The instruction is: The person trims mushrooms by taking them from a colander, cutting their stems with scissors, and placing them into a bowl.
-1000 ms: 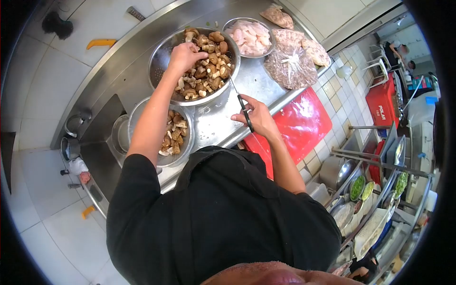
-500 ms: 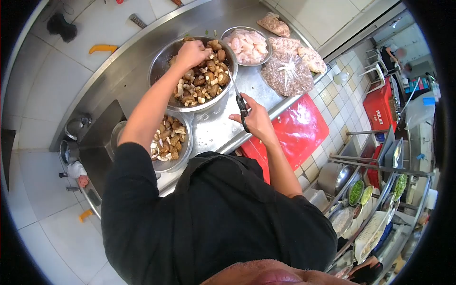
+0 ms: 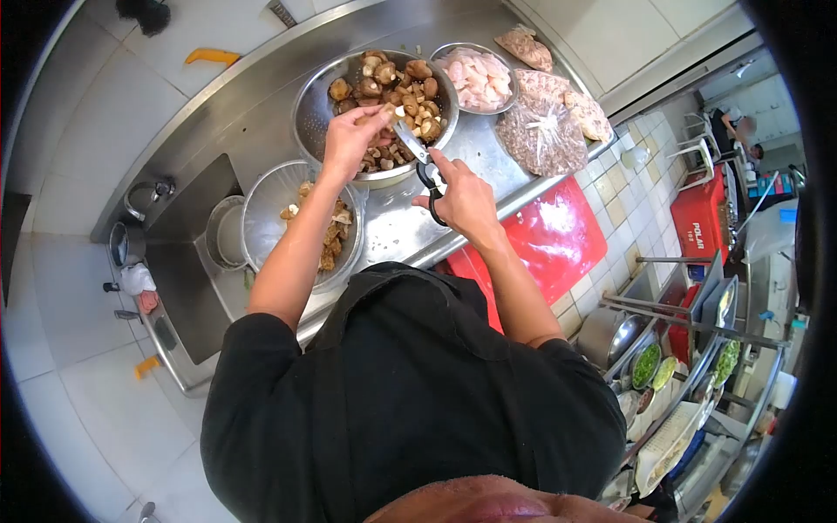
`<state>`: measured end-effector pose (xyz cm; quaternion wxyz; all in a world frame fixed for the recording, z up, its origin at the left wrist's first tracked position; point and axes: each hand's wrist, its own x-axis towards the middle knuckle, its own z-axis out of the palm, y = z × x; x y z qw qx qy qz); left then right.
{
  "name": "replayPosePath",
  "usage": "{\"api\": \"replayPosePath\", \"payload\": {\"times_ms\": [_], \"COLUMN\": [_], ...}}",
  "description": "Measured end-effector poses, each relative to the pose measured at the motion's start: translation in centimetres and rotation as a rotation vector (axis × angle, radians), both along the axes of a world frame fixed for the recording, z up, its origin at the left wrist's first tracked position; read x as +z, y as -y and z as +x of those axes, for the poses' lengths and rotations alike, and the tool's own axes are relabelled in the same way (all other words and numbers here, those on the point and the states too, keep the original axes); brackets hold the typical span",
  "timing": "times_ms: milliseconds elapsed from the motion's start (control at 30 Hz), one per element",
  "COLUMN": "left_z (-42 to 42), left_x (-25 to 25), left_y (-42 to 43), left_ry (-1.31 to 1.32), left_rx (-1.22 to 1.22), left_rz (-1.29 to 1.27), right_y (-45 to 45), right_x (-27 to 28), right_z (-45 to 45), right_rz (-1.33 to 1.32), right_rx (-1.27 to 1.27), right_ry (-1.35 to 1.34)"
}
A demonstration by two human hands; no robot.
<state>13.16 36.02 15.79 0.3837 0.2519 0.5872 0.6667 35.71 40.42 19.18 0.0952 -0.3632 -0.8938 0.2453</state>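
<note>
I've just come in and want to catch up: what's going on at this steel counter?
The person's left hand holds a mushroom close to the scissors in the right hand, above a perforated metal bowl of mushrooms. Mushroom pieces lie in a second bowl, nearer the body. Whether the scissors are cutting yet is hard to tell.

Tabletop [image 3: 389, 228]: stainless steel, wet sheen, raised rim along its outer edge, sink basin [image 3: 187, 301] let into the left end. Standing directly on it: large perforated bowl [image 3: 307, 118], upright, near the middle; second bowl [image 3: 264, 213], between the perforated bowl and the sink basin; smaller metal bowl [image 3: 486, 112], just right of the perforated one. Farther right, a tied clear bag [image 3: 540, 139], two paler bags [image 3: 545, 85] against it, small bag [image 3: 525, 49] by the back rim.
</note>
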Motion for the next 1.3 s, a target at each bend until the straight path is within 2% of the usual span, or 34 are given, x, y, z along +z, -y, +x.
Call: {"api": "replayPosePath", "payload": {"times_ms": [133,233,267,367,500,533,667,767,900,1033,1233,1300], "left_z": [0.4,0.6,0.4,-0.7,-2.2,-2.4,-2.0,-0.3,1.5,2.1,2.8,2.4], "left_x": [0.1,-0.2,-0.3,-0.5,-0.8,-1.1,-3.7,-3.4,-4.4,-5.0,-6.2,-6.7], "left_y": [2.1,3.6,4.2,6.6,10.3,10.9,13.1,14.6,16.7,19.1,21.3,22.1], "left_ry": [-0.121,0.067,0.130,0.200,0.104,0.118,0.207,0.303,0.312,0.319,0.399,0.391], "left_rx": [0.040,0.114,0.145,0.257,0.394,0.432,0.526,0.602,0.641,0.650,0.614,0.535], "left_rz": [-0.112,-0.169,-0.188,-0.116,-0.183,-0.169,0.005,-0.003,0.030,-0.021,-0.105,-0.182], "right_y": [-0.1,0.4,0.4,1.6,4.3,4.9,7.6,8.8,10.1,11.1,12.6,12.0], "right_x": [-1.4,-1.6,-1.1,2.0,-2.2,-3.0,-5.3,-6.5,-6.8,-5.9,-7.0,-6.6], "right_z": [-0.9,-1.9,-1.8,-1.5,-1.5,-1.9,-3.5,-4.6,-5.8,-6.4,-6.6,-6.7], "right_rz": [0.027,-0.069,-0.180,-0.784,-1.064,-1.102,-1.195,-1.195,-1.028,-0.925,-0.961,-1.027], "right_rx": [0.095,0.132,0.197,0.131,0.223,0.261,0.291,0.322,0.365,0.425,0.412,0.406], "right_ry": [-0.049,0.002,-0.053,-0.070,-0.281,-0.265,-0.217,-0.163,-0.094,-0.012,-0.013,0.159]}}
